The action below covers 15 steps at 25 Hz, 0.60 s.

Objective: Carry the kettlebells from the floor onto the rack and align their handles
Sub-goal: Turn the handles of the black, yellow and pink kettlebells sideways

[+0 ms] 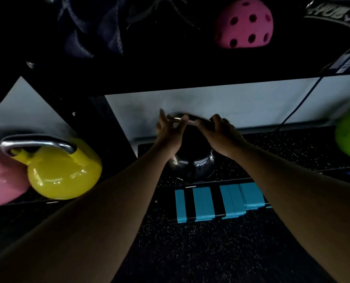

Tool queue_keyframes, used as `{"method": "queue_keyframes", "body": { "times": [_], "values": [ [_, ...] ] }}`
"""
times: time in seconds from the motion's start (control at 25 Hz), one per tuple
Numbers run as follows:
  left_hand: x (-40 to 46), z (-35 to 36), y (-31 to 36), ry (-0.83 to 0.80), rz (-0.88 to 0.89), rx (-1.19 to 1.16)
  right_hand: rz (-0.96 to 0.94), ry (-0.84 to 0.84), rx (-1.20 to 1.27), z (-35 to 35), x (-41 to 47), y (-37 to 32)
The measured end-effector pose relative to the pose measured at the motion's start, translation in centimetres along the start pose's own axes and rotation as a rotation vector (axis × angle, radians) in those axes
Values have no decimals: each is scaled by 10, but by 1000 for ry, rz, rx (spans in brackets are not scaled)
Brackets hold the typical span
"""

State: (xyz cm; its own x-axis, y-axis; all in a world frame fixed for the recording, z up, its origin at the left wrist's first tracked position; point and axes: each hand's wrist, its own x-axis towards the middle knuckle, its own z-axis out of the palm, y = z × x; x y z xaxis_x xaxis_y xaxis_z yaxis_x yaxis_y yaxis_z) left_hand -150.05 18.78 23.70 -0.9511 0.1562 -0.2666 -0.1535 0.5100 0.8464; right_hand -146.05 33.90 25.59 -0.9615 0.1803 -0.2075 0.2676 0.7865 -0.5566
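Forearms reach forward from the bottom of the view, over the speckled floor (190, 252) and the blue-banded bar (221, 203), to the black kettlebell (192, 162) sitting on the rack shelf (282, 148). Turning its handle (187, 119) slowly, base kept flat on the mat, would likely square it with the yellow kettlebell (65, 172) at left. The left hand (168, 131) pinches the handle's left end with some fingers raised; the right hand (221, 129) curls over the right end.
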Motion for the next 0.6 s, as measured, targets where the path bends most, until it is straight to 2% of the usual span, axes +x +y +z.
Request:
{"method": "queue_keyframes", "body": {
  "times": [0.08,0.12,0.28,0.4,0.48,0.6],
  "values": [
    [-3,8,0,25,-57,-69,96,46,342,5,-3,1],
    [2,5,0,11,-39,-79,111,88,424,11,-7,-1],
    [16,-10,-2,-55,57,-156,91,52,476,21,-18,-6],
    [6,3,-8,91,114,-186,103,22,697,8,-11,-5],
    [13,2,-7,126,117,-194,74,40,722,13,-14,-13],
    [27,-10,-7,-9,66,-243,22,76,717,33,-32,-24]
  ]
}}
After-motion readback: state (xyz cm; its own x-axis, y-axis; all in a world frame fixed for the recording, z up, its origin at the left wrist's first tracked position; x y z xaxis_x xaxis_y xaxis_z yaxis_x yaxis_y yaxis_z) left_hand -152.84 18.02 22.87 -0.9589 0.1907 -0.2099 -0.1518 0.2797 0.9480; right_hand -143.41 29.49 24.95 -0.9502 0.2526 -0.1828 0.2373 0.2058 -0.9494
